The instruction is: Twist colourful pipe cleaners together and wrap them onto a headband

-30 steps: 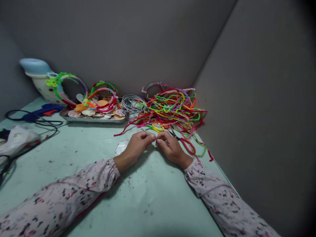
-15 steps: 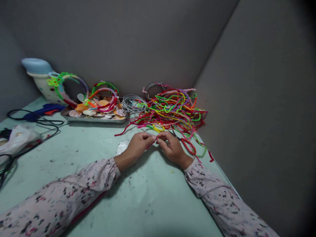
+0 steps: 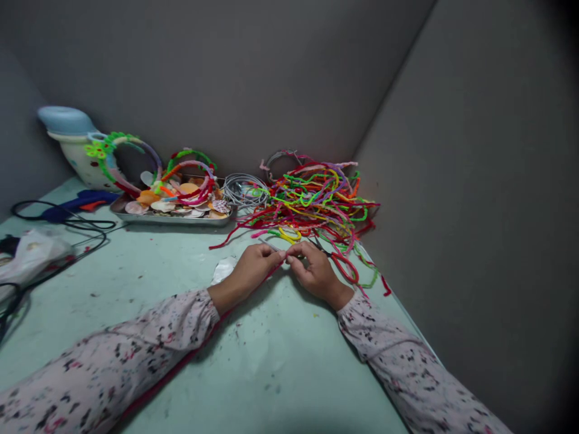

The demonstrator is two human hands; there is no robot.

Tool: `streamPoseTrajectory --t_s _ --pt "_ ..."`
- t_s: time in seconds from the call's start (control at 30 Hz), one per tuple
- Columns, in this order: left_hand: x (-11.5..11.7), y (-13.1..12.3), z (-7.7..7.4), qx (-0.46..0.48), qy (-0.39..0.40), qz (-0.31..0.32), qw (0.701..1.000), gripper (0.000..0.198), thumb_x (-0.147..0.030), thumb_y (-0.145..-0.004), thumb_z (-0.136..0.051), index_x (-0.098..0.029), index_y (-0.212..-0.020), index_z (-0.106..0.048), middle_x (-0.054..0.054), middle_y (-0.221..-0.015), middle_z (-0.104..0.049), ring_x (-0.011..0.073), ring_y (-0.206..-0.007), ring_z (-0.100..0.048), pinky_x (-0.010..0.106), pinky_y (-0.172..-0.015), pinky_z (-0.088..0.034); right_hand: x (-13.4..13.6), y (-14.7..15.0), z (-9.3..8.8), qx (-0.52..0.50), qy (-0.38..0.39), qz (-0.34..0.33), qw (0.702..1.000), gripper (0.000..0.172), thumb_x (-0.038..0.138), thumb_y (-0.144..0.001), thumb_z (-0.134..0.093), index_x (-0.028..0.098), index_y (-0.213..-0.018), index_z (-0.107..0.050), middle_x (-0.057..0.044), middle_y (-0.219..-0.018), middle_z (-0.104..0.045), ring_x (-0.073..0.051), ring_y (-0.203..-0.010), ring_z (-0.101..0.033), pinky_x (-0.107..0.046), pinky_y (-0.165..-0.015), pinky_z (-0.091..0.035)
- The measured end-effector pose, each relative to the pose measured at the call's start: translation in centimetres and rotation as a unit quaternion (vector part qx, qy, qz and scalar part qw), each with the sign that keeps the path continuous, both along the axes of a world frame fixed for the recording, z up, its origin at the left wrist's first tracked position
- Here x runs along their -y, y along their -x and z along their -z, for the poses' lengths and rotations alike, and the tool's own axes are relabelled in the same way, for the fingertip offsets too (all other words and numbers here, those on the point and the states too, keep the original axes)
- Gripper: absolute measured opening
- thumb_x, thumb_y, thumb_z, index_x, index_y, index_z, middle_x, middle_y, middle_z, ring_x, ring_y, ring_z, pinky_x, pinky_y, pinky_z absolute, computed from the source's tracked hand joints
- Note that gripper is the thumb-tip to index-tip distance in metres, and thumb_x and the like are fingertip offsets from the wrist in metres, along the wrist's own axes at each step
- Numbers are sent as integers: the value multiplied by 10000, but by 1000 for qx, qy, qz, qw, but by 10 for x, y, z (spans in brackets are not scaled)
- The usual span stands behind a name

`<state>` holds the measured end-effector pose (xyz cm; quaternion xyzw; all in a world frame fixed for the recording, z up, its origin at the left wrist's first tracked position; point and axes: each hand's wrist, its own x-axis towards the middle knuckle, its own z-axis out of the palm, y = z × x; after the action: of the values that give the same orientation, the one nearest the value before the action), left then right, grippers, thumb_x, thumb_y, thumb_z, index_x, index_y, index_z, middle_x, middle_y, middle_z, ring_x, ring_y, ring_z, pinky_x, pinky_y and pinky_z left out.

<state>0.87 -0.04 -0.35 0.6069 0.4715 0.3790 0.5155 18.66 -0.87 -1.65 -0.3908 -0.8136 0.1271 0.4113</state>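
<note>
Pink strand (image 3: 274,269) apparently in both hands (image 3: 252,266) (image 3: 318,272)

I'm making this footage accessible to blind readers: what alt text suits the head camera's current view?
A person's left hand and right hand pinch a reddish strand above a pale green table. Beyond them lie a tangle of colourful fuzzy stems and a metal tray of shells; red-handled scissors lie beside the right hand.

Pale, speckled green tabletop (image 3: 271,380) before me, tray (image 3: 181,221) at the back, heaped pipe cleaners (image 3: 316,196), scissors (image 3: 356,271) to my right, bag (image 3: 40,253) and cord (image 3: 90,227) to my left
</note>
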Motion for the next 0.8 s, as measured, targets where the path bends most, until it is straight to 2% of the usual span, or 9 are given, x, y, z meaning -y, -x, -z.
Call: streamPoseTrajectory --t_s 0.27,0.4,0.8 --pt "-2 2 1 16 -17 38 999 336 -463 -766 -600 -129 -749 -642 -13 -614 -547 110 -570 -455 235 -547 -337 1 -1 2 -21 42 -2 999 88 225 -893 -506 217 -954 -568 -37 -910 -617 -188 -876 -564 -333 -797 -457" --pt "-4 4 2 12 -24 53 998 359 -486 -772 -589 -133 -710 -622 -18 -597 -530 110 -563 -438 235 -541 -326 2 -2 2 -18 52 -8 998 92 224 -886 -515 214 -960 -570 -38 -903 -617 -187 -872 -566 -334 -799 -460" --pt "-3 5 -2 38 -32 100 994 301 -403 -808 -571 -133 -685 -616 -33 -597 -508 99 -561 -411 237 -548 -302 2 -2 0 -21 65 -18 997 87 229 -888 -519 217 -957 -570 -31 -892 -617 -179 -857 -569 -330 -793 -462"
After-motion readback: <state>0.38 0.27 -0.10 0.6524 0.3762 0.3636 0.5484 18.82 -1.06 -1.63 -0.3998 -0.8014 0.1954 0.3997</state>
